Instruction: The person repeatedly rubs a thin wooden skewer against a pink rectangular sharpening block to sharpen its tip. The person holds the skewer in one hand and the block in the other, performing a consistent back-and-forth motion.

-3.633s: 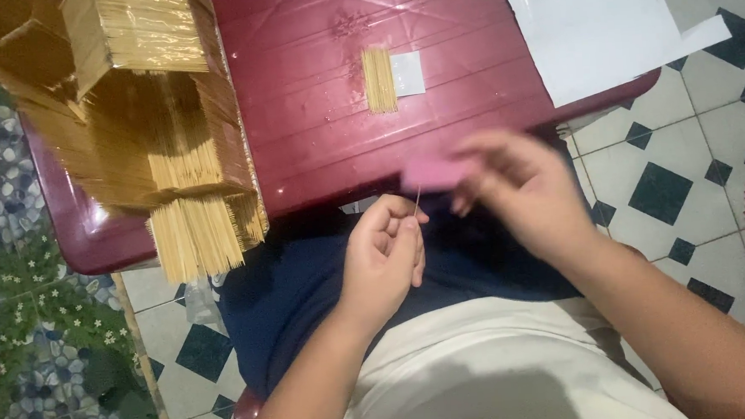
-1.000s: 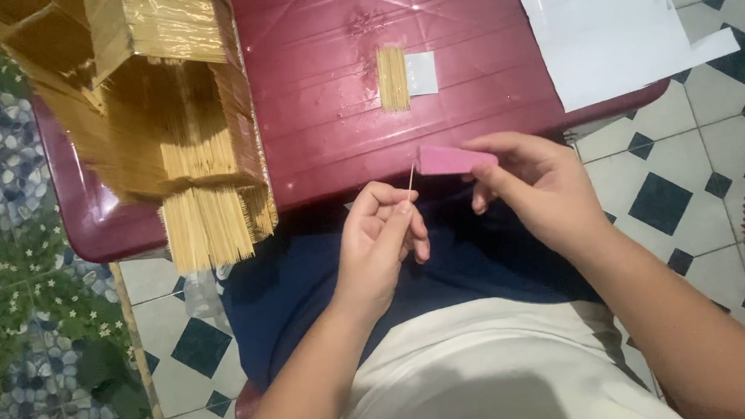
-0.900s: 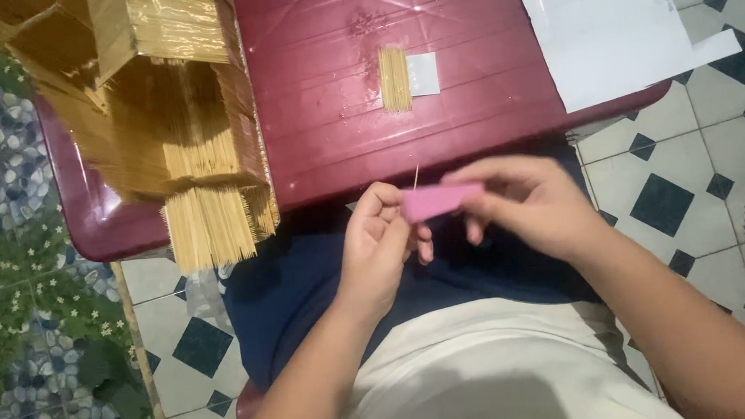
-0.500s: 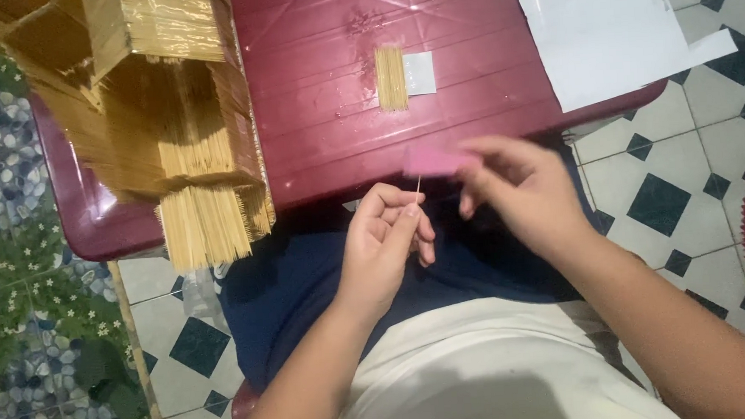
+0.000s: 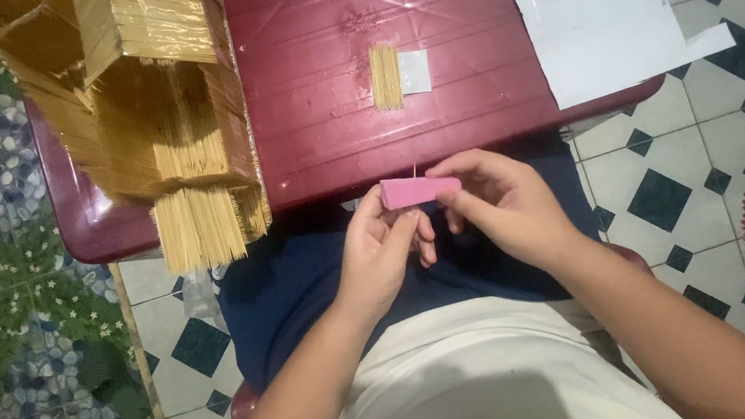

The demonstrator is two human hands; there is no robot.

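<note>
Over the lap, just off the near edge of the red table, the head view shows both hands meeting. Right hand pinches 1 pink strip between thumb and fingers, held level, its left end over the left fingertips. Left hand has its fingers pressed together around 1 thin stick, whose tip pokes up just behind the strip; whether strip and stick already touch is too fine to tell. Judging by this, the strip seems only partly joined to the stick, not yet wrapped tight. On the table beyond, 1 small bundle of sticks lies half on a white square, perhaps finished or waiting pieces; which, I cannot tell. At the left, a big stack of bare sticks, heaped in blocks and overhanging the table edge, suggests most of the work is left. White sheets, plain and rectangular, lie at the table's far right corner, 1 edge hanging past it; no label or print is legible on them. Checked tiles show on the right, a leafy patterned floor on the left.
</note>
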